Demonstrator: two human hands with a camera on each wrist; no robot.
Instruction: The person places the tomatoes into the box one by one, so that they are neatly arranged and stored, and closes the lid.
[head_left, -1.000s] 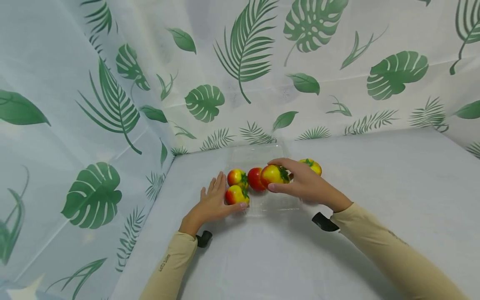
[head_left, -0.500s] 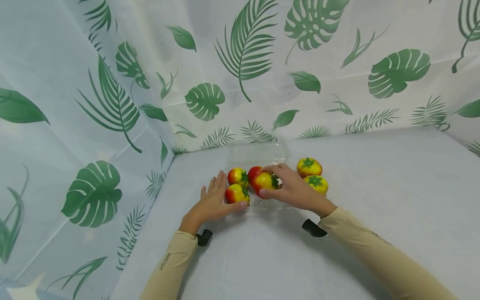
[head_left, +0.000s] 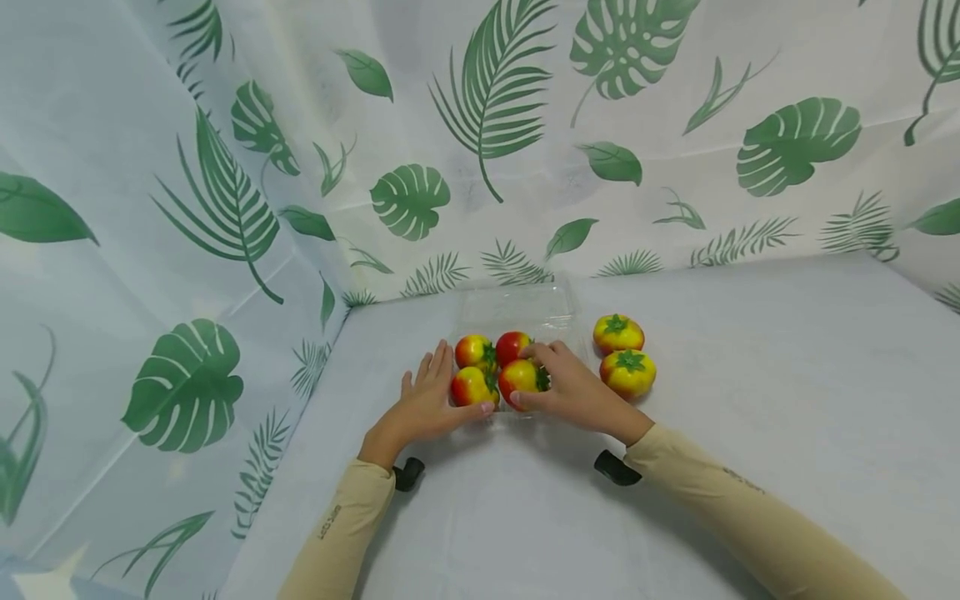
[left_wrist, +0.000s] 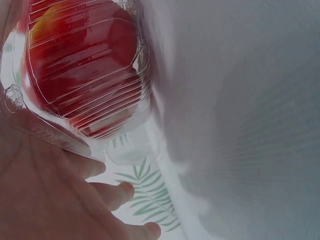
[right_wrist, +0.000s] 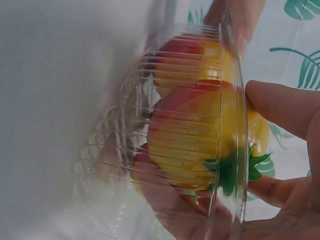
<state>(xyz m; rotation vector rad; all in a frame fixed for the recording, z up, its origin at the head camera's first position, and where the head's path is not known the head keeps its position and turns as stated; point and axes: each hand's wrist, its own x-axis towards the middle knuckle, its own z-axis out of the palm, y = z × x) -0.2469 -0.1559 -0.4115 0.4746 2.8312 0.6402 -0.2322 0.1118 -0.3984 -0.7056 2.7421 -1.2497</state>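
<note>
In the head view a clear plastic clamshell box (head_left: 557, 322) holds several red-and-yellow persimmons with green leafy tops. My right hand (head_left: 576, 393) holds the front right persimmon (head_left: 519, 382), thumb at its near side and fingers behind; the right wrist view shows this persimmon (right_wrist: 185, 135) through the ribbed box wall, low inside the box. Spread along the box's left side is my left hand (head_left: 423, 408), fingers straight and thumb at the front edge. Beside it sit a front left persimmon (head_left: 471, 387) and a back left one (head_left: 471, 352). A redder persimmon (head_left: 512, 346) lies back right.
Two more persimmons, one behind (head_left: 618, 333) and one in front (head_left: 628, 372), lie on the white table (head_left: 750, 400) right of the box. The open lid (head_left: 513, 304) lies toward the leaf-patterned curtain (head_left: 652, 225) at the back.
My right hand has brought its persimmon left and down into the box's front right spot, uncovering the two persimmons on the table. My left hand has stayed in place.
</note>
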